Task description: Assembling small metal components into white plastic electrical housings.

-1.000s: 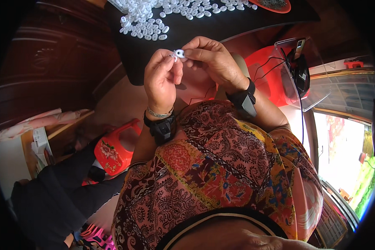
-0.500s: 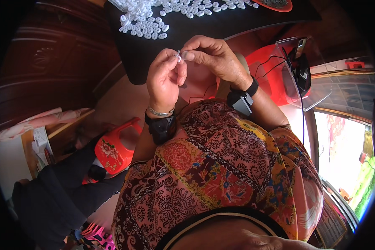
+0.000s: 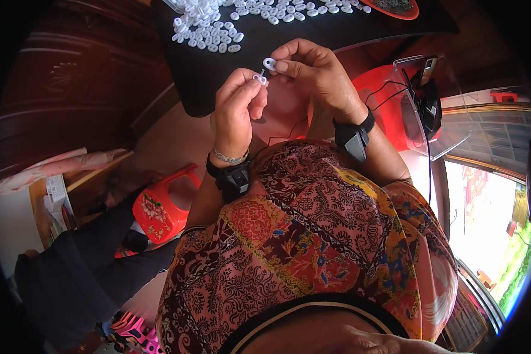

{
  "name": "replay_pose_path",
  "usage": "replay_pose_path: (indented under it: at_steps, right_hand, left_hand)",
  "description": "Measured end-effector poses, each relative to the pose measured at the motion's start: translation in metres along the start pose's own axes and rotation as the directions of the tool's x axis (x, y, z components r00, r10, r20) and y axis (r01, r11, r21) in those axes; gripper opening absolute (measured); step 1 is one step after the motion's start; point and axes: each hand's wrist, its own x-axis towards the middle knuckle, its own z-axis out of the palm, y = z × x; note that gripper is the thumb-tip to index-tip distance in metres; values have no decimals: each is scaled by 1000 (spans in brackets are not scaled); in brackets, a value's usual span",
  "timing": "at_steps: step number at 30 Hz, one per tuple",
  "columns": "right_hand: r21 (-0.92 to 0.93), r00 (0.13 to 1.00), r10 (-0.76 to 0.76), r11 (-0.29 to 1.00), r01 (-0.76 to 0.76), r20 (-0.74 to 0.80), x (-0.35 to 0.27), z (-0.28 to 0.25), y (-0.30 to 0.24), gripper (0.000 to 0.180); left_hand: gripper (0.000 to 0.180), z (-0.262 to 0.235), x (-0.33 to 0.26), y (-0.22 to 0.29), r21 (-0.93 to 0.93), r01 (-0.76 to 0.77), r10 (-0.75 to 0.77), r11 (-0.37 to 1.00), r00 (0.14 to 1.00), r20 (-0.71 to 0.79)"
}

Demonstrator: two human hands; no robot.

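My left hand (image 3: pixel 235 106) pinches a white piece (image 3: pixel 259 78); just beside it, my right hand (image 3: pixel 320 76) pinches a white oval (image 3: pixel 269 63). Likely I'm joining them; next calls for careful alignment. Beyond, more ovals (image 3: pixel 234 48) lie on the table (image 3: pixel 206 76).

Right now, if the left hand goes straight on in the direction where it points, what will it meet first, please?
Most likely the white oval piece in the right hand, just up and right of the small white part that the left hand holds; depth is hard to judge here.
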Motion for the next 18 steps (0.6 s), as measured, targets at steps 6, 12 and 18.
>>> replay_pose_path:
  at_steps: [6,12,18]
  right_hand:
    - [15,1000,-8,1000,8,-27,-2,2,-1,16]
    - [-32,997,-81,996,81,12,-5,6,-3,16]
    - [-109,994,-107,988,107,5,-8,8,-2,16]
  left_hand:
    - [16,2,-1,1,84,28,-28,996,1000,6]
    - [15,3,-1,1,115,54,-54,992,999,-4]
    - [16,5,-2,-1,127,52,-51,990,999,-12]
